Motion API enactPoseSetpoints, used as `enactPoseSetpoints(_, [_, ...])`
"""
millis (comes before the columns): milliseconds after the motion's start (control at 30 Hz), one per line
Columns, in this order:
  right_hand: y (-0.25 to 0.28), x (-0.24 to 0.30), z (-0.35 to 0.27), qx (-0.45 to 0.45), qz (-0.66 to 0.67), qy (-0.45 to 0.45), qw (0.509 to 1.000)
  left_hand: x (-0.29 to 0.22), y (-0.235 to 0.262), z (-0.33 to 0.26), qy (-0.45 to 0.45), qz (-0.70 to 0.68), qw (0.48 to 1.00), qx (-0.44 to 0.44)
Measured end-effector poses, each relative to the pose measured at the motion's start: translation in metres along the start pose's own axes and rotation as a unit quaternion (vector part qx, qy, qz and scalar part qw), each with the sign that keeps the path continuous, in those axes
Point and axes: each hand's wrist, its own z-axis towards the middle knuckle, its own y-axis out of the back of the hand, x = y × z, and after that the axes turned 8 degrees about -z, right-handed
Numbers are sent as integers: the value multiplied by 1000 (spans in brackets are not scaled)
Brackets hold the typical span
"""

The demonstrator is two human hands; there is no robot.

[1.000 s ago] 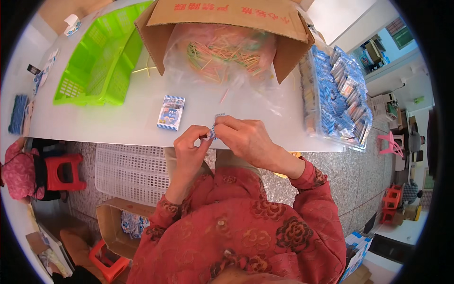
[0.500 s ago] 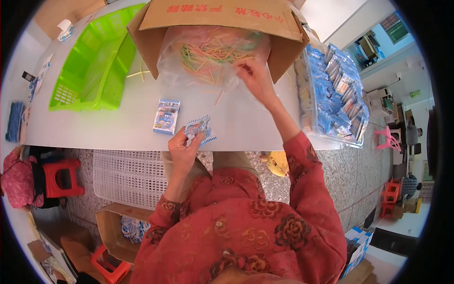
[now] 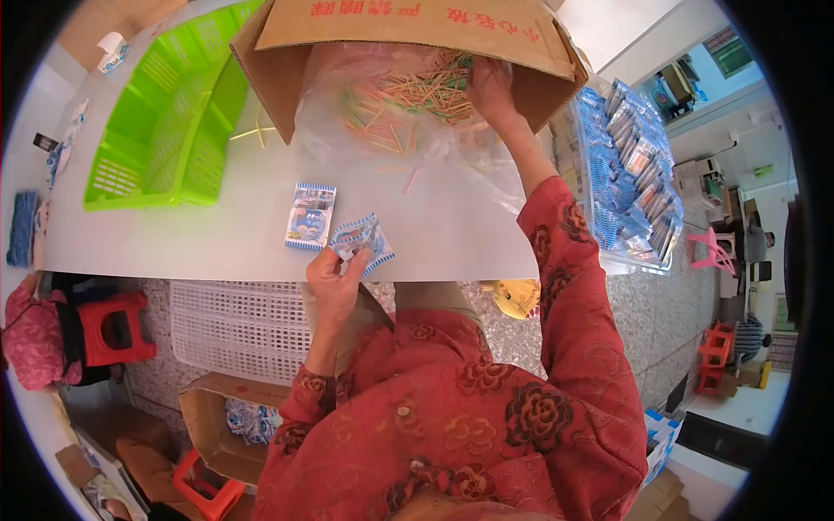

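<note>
My left hand (image 3: 334,278) is closed on a small blue-and-white plastic packet (image 3: 375,247), pinching it near the table's front edge. The packet has a clear middle with something reddish behind it. A second packet (image 3: 310,215) of like colours lies flat just left of it. Farther off, my right hand (image 3: 493,91) reaches into a cardboard box (image 3: 408,24) lying on its side. It is at the right end of a heap of thin pink, green and yellow sticks (image 3: 426,91), which lie in a clear plastic bag (image 3: 326,130). Its fingertips are hidden among them.
A green plastic basket (image 3: 187,174) stands at the left of the table. To the right, a clear bin (image 3: 599,234) is filled with blue packets (image 3: 621,165). A loose pink stick (image 3: 412,180) and a yellow one (image 3: 252,133) lie on the white table (image 3: 174,243).
My right hand has moved away from me and to the right, deeper into the box among the sticks. My left hand keeps hold of the packet, which has tilted slightly.
</note>
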Motion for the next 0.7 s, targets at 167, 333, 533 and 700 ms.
enactPoseSetpoints(167, [-2,-3,-15,161,193,35,967,2,-5,0,4,3,999,35])
enactPoseSetpoints(333, [-29,-28,-9,262,35,30,964,2,-7,-2,16,-14,999,42])
enactPoseSetpoints(533, [-36,-31,-4,243,-8,113,964,2,-11,-2,28,-7,998,54])
enactPoseSetpoints(700, [-44,-29,-7,213,-3,146,966,4,-15,-1,33,-1,997,63])
